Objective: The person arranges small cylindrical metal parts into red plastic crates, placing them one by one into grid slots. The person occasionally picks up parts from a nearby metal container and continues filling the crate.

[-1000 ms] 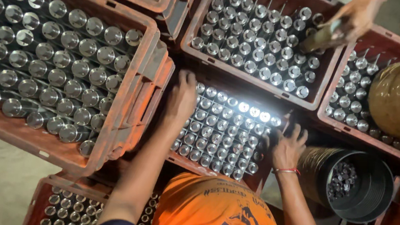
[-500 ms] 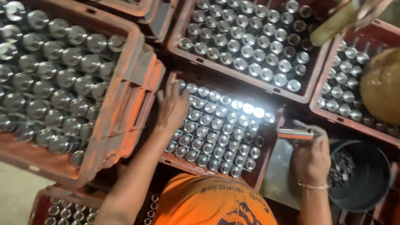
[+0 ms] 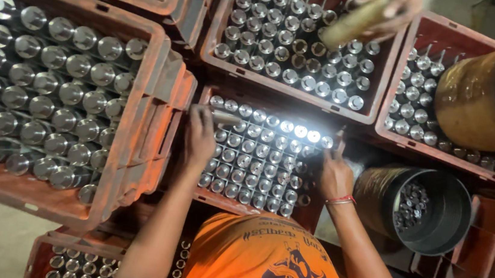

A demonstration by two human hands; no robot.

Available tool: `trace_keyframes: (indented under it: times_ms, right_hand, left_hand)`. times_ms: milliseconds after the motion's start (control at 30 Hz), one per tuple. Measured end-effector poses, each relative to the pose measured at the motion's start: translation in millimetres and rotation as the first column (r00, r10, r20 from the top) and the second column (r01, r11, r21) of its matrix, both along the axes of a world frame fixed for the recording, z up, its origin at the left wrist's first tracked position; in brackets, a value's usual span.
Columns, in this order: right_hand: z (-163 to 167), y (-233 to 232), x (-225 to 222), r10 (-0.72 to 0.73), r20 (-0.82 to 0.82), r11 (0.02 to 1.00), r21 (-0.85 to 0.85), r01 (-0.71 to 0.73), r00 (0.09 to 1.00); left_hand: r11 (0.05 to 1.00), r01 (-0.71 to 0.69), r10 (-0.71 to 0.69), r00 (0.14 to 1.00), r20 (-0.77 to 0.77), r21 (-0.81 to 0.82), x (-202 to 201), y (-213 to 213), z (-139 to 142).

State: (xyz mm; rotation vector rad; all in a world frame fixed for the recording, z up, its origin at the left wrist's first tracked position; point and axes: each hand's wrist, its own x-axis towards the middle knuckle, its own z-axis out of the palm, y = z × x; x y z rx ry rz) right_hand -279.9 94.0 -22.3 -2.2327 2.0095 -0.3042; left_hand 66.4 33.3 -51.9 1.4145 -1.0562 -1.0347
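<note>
Nearest the camera, a person in an orange shirt (image 3: 260,261) leans over stacked red crates; both forearms reach up into the middle crate (image 3: 205,196), which is packed with upright shiny metal cylinders in rows.

Left hand (image 3: 199,137) lies at the crate's left edge near the top left corner, fingers curled around one metal cylinder (image 3: 225,117) that lies sideways across the top row. Grasping it.

Right hand (image 3: 335,174) is at the crate's right edge, fingertips touching the cylinders by the top right corner; a red thread band sits on the wrist. Whether it clamps anything cannot be told, fingers partly hidden. A bright glare spot (image 3: 299,131) sits on the top row between the two hands.

Just right of the right hand, a dark round bucket (image 3: 433,217) lies tilted with small metal pieces inside.

Left, a large crate (image 3: 138,146) of bigger cylinders, tipped. Bottom left, another crate (image 3: 43,252) shows only partly.

Farther, a crate (image 3: 378,103) of cylinders above the middle one; over its top right corner a blurred hand holding a stick-like tool (image 3: 362,17), owner unclear. Far right, one more crate (image 3: 427,29) and a rusty brown drum (image 3: 475,100) lying across it.
</note>
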Motion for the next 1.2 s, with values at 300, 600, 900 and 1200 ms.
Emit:
trace_keyframes:
  times_ms: [300,600,900,1200]
  right_hand:
    - [-37.0,-21.5,5.0,0.010,-0.217,0.999,-0.037,-0.018,0.976]
    - [-48.0,-21.8,-2.2,-0.017,-0.104,0.998,-0.066,0.010,0.994]
    - [30.2,-5.5,-20.4,0.015,0.776,0.999,-0.036,0.020,0.630]
    - [8.7,-17.7,14.5,-0.168,0.287,0.960,0.264,0.091,0.943]
  left_hand:
    - [0.905,0.123,-0.376,0.679,0.631,0.407,-13.8,-17.7,40.8]
    - [0.899,0.385,-0.349,0.347,0.870,0.207,-16.4,-19.8,29.7]
    - [0.968,0.210,-0.135,-0.020,0.991,0.136,5.5,-12.9,27.4]
    - [0.979,0.171,-0.111,0.008,0.994,0.108,0.4,-22.2,12.7]
